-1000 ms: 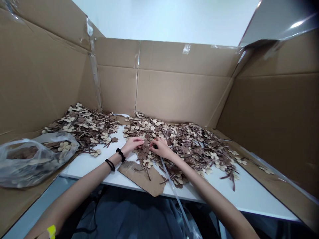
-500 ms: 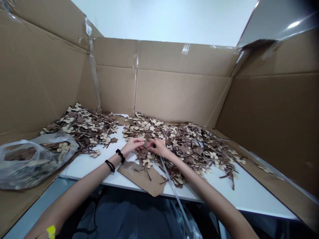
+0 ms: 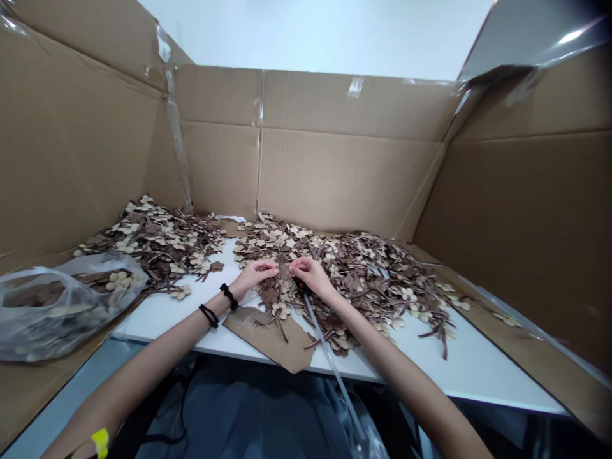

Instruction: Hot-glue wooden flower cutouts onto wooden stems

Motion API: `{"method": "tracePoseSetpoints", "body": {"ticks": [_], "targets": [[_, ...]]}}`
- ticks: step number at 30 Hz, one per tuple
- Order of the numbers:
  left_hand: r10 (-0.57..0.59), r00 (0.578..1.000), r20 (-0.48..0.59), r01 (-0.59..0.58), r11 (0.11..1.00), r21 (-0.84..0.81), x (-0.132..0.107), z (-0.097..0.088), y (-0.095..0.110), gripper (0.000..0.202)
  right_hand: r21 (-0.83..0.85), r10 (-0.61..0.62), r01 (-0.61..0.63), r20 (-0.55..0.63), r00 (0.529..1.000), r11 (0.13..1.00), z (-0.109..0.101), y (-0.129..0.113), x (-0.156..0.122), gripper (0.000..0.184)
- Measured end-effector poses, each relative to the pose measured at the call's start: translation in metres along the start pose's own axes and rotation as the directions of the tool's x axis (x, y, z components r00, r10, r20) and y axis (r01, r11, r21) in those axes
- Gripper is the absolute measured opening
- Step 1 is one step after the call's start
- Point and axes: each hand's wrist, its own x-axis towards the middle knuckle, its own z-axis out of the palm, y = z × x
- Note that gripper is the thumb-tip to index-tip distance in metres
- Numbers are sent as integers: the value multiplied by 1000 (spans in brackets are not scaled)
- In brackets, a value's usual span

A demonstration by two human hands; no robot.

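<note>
Both of my hands meet at the near edge of a big pile of small brown and cream clover-shaped pieces (image 3: 354, 274) on a white table (image 3: 459, 370). My left hand (image 3: 255, 274), with two black bands on its wrist, has its fingers curled together and pinching at the pieces. Close beside it, my right hand (image 3: 310, 274) is also closed in a pinch on pieces; a small dark object with a red spot shows under its palm. What each pinch holds is too small to name.
A second pile of pieces (image 3: 157, 239) lies at the left. A clear plastic bag (image 3: 57, 306) with pieces sits at the near left. A cardboard scrap (image 3: 272, 335) and a clear strip (image 3: 329, 363) lie at the table's near edge. Cardboard walls (image 3: 344, 172) enclose three sides.
Both hands have shifted slightly farther into the pile and stayed pinched together. The view has tipped a little.
</note>
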Motion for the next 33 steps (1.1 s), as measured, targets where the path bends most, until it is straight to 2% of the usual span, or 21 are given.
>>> {"method": "tracePoseSetpoints", "body": {"ticks": [4, 11, 18, 27, 33], "targets": [[0, 1000, 0, 0, 1000, -7, 0, 1, -1, 30, 84, 4, -3, -16, 1000, 996, 4, 1, 1, 29], [-75, 997, 36, 77, 995, -66, -1, 2, -2, 36, 146, -26, 30, -33, 999, 989, 5, 0, -2, 31], [-21, 999, -39, 16, 992, -124, -2, 7, 2, 33, 214, -35, 29, 23, 999, 976, 10, -1, -5, 28], [15, 997, -81, -22, 997, -76, -1, 8, -1, 30, 276, -57, 46, 33, 998, 960, 15, 3, -5, 29], [72, 993, -93, -73, 997, -13, -1, 8, -2, 26, 258, -49, 47, 1, 999, 965, 19, -6, -11, 27]]}}
